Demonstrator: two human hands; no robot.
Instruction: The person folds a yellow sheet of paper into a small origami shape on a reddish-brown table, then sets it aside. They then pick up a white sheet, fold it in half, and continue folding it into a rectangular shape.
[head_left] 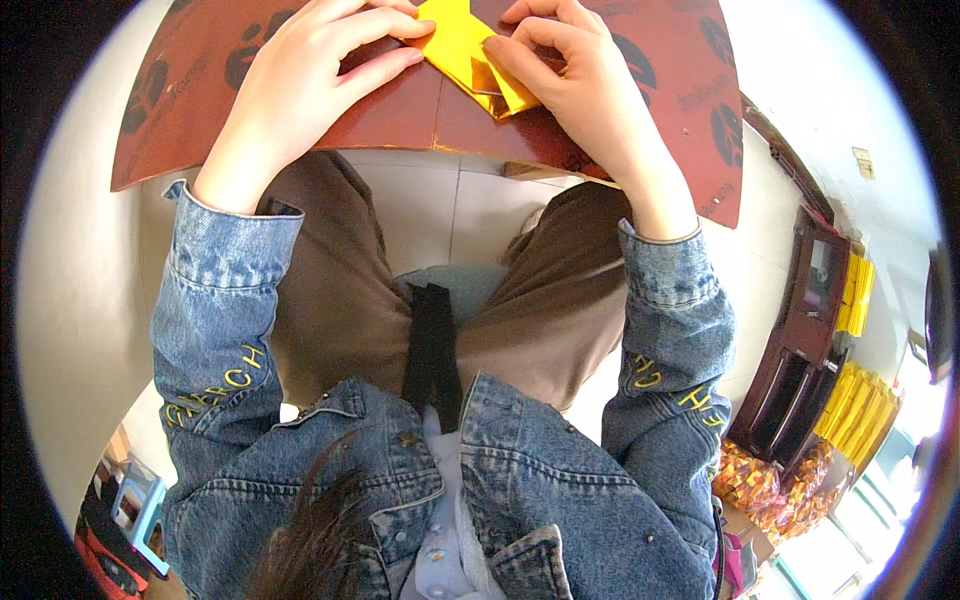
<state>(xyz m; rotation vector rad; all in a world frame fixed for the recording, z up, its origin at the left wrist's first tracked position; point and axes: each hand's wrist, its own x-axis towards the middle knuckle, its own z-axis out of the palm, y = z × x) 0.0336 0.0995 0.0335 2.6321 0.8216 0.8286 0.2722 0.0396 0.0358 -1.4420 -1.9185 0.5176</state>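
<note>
I judge folding partway: creases made, lower flap looks unflattened, finish unclear | count: one gold paper [462, 45], one red-brown board [385, 118] beneath it, two hands | left hand [325, 48] at paper's left edge, right hand [578, 75] thumb on its right; pinch, can't tell

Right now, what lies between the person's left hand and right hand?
A folded, shiny yellow sheet lies between the left hand and the right hand, over the reddish-brown board; the head view shows it.
</note>
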